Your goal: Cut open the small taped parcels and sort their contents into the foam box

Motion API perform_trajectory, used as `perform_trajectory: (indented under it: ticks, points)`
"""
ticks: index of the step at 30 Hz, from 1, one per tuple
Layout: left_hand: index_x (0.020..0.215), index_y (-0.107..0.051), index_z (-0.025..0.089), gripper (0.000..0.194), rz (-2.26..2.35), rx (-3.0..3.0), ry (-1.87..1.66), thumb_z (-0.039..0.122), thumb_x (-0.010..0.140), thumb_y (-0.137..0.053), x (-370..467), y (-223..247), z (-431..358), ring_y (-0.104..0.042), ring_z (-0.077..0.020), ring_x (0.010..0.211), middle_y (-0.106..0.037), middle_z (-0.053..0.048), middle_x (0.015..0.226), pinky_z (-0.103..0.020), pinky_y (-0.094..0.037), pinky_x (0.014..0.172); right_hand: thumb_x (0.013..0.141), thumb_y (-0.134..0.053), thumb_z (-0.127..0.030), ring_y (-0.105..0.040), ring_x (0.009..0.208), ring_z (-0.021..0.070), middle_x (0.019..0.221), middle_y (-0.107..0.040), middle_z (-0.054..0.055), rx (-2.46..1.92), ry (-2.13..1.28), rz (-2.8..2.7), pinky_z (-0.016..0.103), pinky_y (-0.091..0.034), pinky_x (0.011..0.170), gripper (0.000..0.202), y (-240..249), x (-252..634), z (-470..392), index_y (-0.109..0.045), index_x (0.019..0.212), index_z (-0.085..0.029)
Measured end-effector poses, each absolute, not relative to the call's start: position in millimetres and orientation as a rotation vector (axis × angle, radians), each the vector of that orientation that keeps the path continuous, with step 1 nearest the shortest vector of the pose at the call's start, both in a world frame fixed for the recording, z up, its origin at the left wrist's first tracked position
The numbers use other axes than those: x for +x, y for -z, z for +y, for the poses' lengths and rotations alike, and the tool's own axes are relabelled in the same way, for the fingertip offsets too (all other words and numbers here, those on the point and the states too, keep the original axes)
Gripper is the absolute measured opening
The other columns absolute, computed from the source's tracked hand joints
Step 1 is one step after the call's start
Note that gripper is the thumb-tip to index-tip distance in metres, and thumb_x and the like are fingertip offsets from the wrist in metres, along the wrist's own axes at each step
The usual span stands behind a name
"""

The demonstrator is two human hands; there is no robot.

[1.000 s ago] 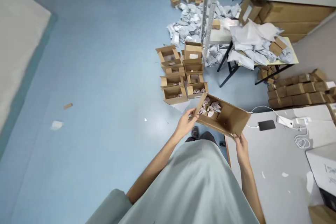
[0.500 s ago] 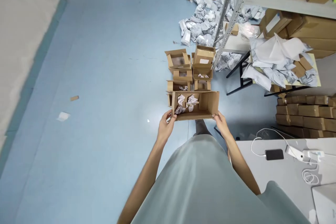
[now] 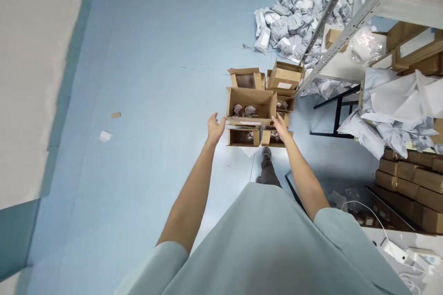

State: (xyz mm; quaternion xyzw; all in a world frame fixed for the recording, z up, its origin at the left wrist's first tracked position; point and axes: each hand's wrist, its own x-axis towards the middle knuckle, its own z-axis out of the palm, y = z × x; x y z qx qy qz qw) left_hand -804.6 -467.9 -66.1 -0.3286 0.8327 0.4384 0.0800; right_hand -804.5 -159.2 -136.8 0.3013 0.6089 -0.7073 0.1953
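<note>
An open cardboard box (image 3: 252,121) with crumpled paper inside is over a group of other open boxes, and it covers part of them. My left hand (image 3: 216,130) is at its near left corner, thumb and fingers spread, the thumb tip close to the cardboard. At the near right corner, my right hand (image 3: 281,129) has its fingers on the box's edge. Whether the box rests fully on those below I cannot tell. Nearer to me, a small open box (image 3: 243,144) and another open box (image 3: 266,138) stand side by side, with packing material inside.
Grey mailing bags (image 3: 294,23) lie heaped on the floor beyond. A metal shelf post (image 3: 360,16) rises at right, beside a table piled with bags (image 3: 398,106). Stacked cartons (image 3: 415,179) are at far right. My foot (image 3: 266,153) is just below the boxes.
The box has moved forward and down, away from my body, onto the group of boxes. My arms are stretched further out, and my left hand's fingers have spread off its corner.
</note>
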Motion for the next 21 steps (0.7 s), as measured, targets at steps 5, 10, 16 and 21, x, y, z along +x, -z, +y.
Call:
perform_trajectory:
  ticks: [5,10,16,21]
  points:
    - [0.152,-0.064,0.013,0.053,2.455,-1.117,-1.302,0.032,0.103,-0.066,-788.1,53.3,-484.8,-0.058,-0.0344,0.158,-0.061,-0.023,0.168,-0.049,-0.043,0.136,0.102,-0.073,-0.057,-0.075,0.133,0.0256,0.144,-0.081,0.018,0.92,1.902,1.59,0.049,-0.056,0.123,0.048,142.8,-811.2,-160.0,-0.075,0.131,-0.019]
    - [0.145,-0.069,0.017,0.05,2.358,-1.095,-1.364,0.035,0.1,-0.07,-702.5,35.7,-483.8,-0.06,-0.0335,0.157,-0.066,-0.021,0.164,-0.05,-0.044,0.137,0.097,-0.081,-0.047,-0.081,0.101,0.0214,0.114,-0.089,0.012,0.912,1.896,1.541,0.051,-0.059,0.119,0.027,123.2,-770.0,-158.9,-0.077,0.109,-0.022]
    - [0.137,-0.07,0.019,0.045,2.264,-0.986,-1.47,0.041,0.099,-0.064,-635.5,19.3,-474.5,-0.068,-0.0312,0.149,-0.072,-0.02,0.156,-0.053,-0.055,0.127,0.093,-0.084,-0.048,-0.082,0.096,0.021,0.108,-0.089,0.01,0.88,2.02,1.564,0.051,-0.061,0.115,0.03,66.2,-709.0,-155.7,-0.081,0.107,-0.021]
    - [0.125,-0.075,0.021,0.045,2.282,-0.53,-1.524,0.056,0.098,-0.067,-608.9,2.8,-456.1,-0.074,-0.0323,0.14,-0.08,-0.018,0.143,-0.053,-0.057,0.125,0.077,-0.096,-0.063,-0.081,0.093,0.0239,0.098,-0.087,0.007,0.912,2.221,1.659,0.048,-0.064,0.106,0.053,6.9,-612.3,-140.3,-0.085,0.108,-0.021]
